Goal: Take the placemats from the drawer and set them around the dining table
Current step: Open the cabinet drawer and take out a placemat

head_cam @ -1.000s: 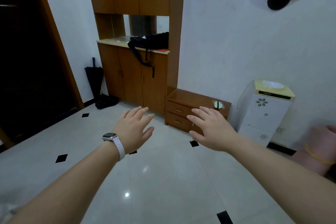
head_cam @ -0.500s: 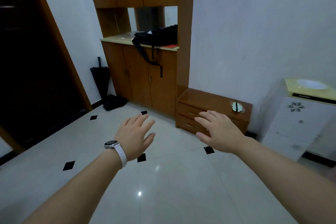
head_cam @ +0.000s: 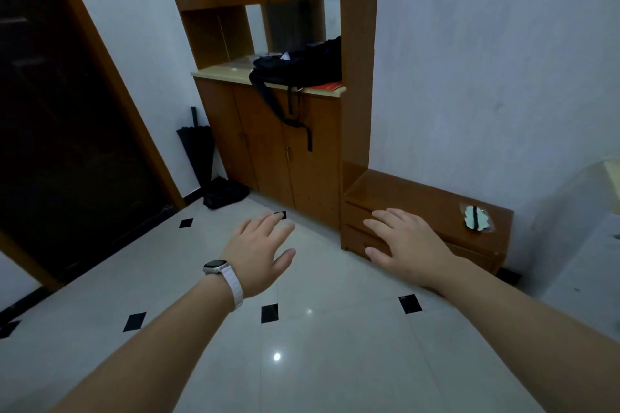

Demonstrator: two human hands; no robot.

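Both your hands hover empty above the tiled floor (head_cam: 335, 379), left hand (head_cam: 258, 251) and right hand (head_cam: 406, 245) with fingers spread and relaxed, apparently readied for the low drawer chest (head_cam: 429, 201) ahead. Its drawers (head_cam: 355, 214) look closed, so no placemats or dining table show.

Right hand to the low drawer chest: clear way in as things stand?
Probably yes: the right hand is open and empty, and nothing stands between it and the low drawer chest. Whether it touches the drawers cannot be told.
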